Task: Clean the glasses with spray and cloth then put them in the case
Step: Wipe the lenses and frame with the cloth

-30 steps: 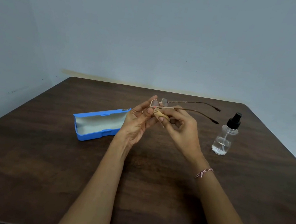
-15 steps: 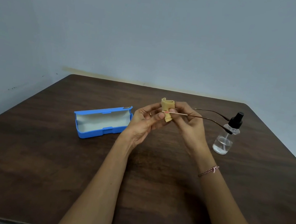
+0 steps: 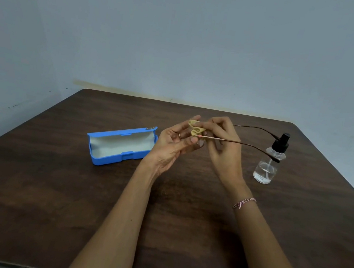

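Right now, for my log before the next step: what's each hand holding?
Left hand: closed, holding the glasses by the front.
Right hand: closed, pinching the cloth against them.

Dark wood table (image 3: 50, 196) against plain grey-blue wall (image 3: 184, 33).

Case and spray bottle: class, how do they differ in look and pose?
The case is opaque blue; the bottle is clear with a black spray top. The case lies low with its lid open; the bottle stands upright. The case sits left on the table, the bottle right. Both rest on the table.
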